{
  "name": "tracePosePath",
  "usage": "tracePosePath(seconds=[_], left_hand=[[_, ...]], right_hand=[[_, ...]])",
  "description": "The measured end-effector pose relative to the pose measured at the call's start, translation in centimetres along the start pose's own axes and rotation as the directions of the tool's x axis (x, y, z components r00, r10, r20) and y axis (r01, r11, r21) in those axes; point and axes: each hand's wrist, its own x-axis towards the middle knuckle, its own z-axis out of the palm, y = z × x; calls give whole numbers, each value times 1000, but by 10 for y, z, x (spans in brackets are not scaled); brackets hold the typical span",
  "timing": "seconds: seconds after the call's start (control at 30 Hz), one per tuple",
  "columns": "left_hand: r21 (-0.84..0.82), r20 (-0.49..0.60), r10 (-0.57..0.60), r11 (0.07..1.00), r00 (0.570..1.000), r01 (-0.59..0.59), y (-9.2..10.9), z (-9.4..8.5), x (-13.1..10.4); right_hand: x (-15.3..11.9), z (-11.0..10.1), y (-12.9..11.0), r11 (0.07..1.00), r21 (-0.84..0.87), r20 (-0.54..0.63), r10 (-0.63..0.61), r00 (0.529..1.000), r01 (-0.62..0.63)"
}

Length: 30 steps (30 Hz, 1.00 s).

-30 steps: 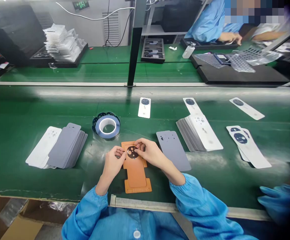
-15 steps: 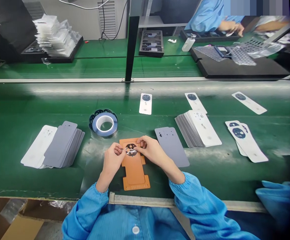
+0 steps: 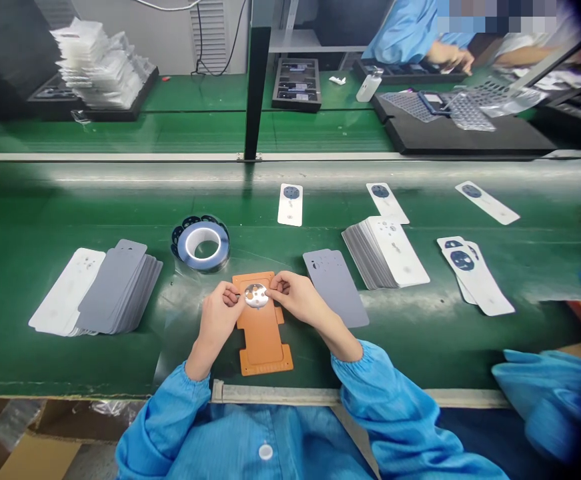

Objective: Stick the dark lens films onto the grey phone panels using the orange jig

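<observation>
Between my hands is a round, shiny sticker with several holes (image 3: pixel 256 296), over the top end of an orange fixture plate (image 3: pixel 261 340). My left hand (image 3: pixel 220 308) pinches the sticker's left edge between thumb and finger. At its right edge, the thumb and forefinger of my right hand (image 3: pixel 297 297) are closed on it too. Whether the sticker touches the plate, I cannot tell. To the left of the plate lies a roll of blue-backed stickers (image 3: pixel 185 245), with dark round pieces along its rim. A grey phone-shaped panel (image 3: pixel 337 290) lies just beyond my right hand.
At left is a fanned stack of grey panels (image 3: pixel 115 287) beside white panels (image 3: pixel 67 290). Another fanned stack (image 3: pixel 400 253) lies at right. White panels with dark round stickers (image 3: pixel 490 280) lie further right. A co-worker's blue sleeve (image 3: pixel 545 400) reaches in at lower right.
The round sticker looks dark half a second ago and bright silver now, so its angle to the light differs. Both hands stay at its edges. The whole view has shifted slightly.
</observation>
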Motion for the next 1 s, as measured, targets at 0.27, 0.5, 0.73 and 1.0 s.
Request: tracePosePath(seconds=[0.27, 0.5, 0.73, 1.0], left_hand=[[16, -18, 37, 999, 999, -37, -2, -2, -2], [-88, 31, 5, 996, 1000, -2, -13, -12, -8], [-20, 33, 191, 982, 981, -190, -12, -20, -25], [22, 369, 280, 951, 886, -309, -14, -25, -29]], right_hand=[[-4, -63, 0, 952, -299, -123, -106, 987, 65], [11, -122, 42, 830, -551, -129, 9, 992, -79], [-8, -121, 10, 984, -170, -425, -22, 905, -56], [-20, -40, -43, 924, 380, -175, 19, 984, 49]])
